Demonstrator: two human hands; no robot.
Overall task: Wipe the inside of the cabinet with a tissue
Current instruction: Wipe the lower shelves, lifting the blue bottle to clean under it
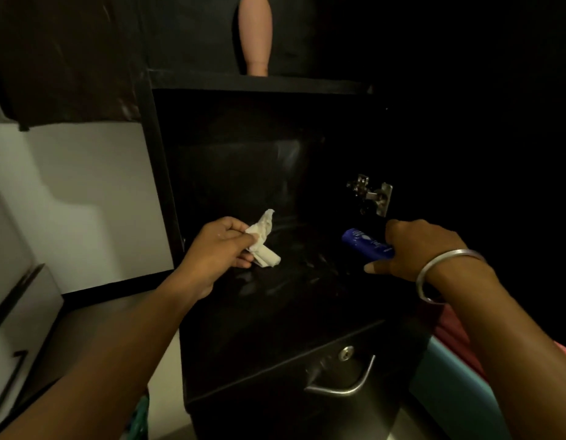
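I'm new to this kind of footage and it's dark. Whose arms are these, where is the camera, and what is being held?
There is no machine: a person wears a camera on the head, looking down at their own two hands. The left hand holds a crumpled tissue inside an open black cabinet. The right hand, with a metal bangle on its wrist, grips a blue tube-like object; its label is unreadable. A metal hinge shows on the cabinet's right. Below is a drawer with a handle and lock.

Dim light; white wall [84, 198] left; teal surface [459, 385] lower right.
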